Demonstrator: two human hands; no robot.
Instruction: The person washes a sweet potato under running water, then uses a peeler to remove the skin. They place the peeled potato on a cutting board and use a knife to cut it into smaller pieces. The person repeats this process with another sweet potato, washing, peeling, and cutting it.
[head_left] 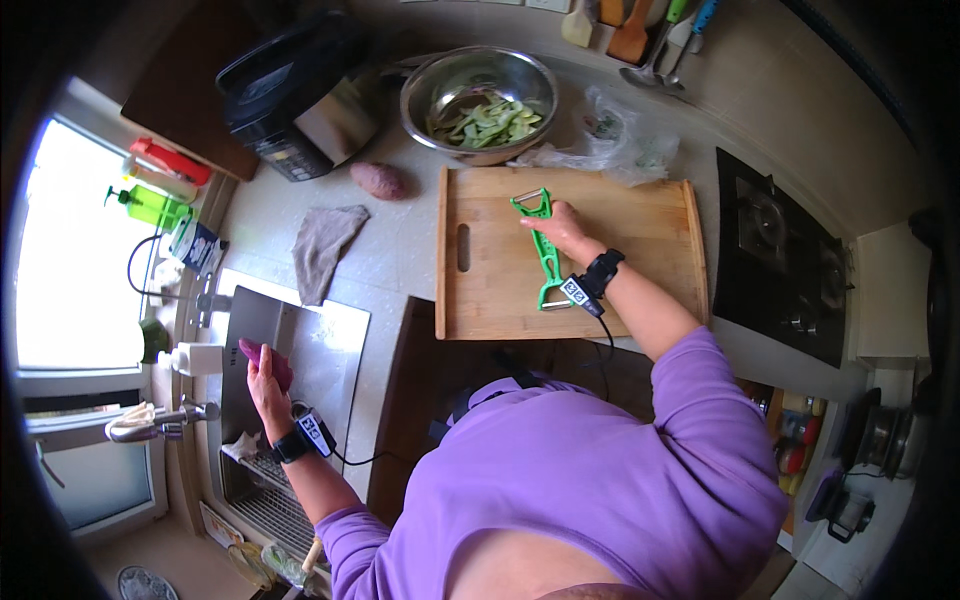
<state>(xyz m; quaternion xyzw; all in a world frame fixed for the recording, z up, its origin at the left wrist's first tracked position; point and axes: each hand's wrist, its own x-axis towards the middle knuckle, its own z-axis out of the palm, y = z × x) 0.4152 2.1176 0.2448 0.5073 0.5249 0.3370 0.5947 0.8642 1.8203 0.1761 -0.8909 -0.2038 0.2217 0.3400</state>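
My left hand (265,392) is closed round a purple sweet potato (277,366) above the sink (325,345). Off to the right, my right hand (565,232) grips a green double-ended peeler (545,255) by its middle, over the wooden cutting board (640,215). A metal blade shows at each end of the peeler. Whether the peeler touches the board I cannot tell. A second, reddish sweet potato (378,181) lies on the counter left of the board. A steel bowl (413,100) behind the board holds pale green slices (490,125).
A grey cloth (325,248) lies between sink and board. A black appliance (295,105) stands at the back left, a crumpled plastic bag (625,145) behind the board. The gas stove (780,250) is on the right. A faucet (175,418) and a green bottle (150,206) stand by the window.
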